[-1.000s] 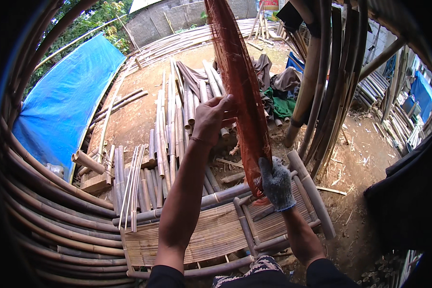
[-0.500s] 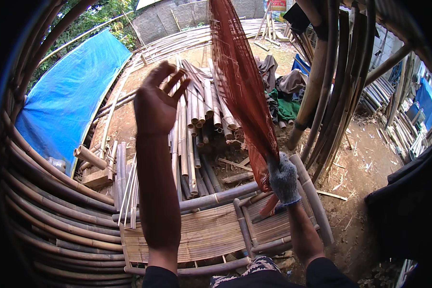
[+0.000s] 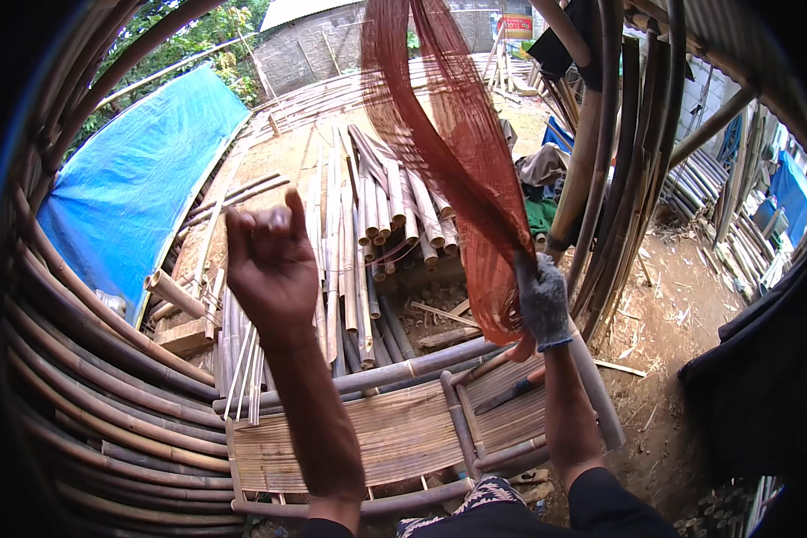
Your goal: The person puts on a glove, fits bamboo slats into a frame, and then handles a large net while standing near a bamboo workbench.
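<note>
A reddish-brown mesh net [image 3: 484, 179] hangs in a long bunch from above the view down to my right hand [image 3: 542, 300]. That hand wears a grey knitted glove and is closed around the net's lower part, where the mesh loops below the fist. My left hand [image 3: 273, 260] is bare and raised to the left of the net, its fingers curled in and one finger sticking up. Motion blurs its fingertips, and whatever they may pinch cannot be made out. A thin reddish strand [image 3: 381, 260] shows between that hand and the net.
Below my arms stands a bamboo bench [image 3: 368, 439] with a slatted top. A long dark tool with an orange end [image 3: 511, 392] lies on it. Beyond are stacked bamboo poles [image 3: 390, 211]. A blue tarp [image 3: 143, 179] is at left; upright bamboo strips [image 3: 641, 152] stand at right.
My left hand has moved down and slightly left, and its fingers have curled in. My right hand has risen a little with the net, which now spreads wider and swings to the left above.
</note>
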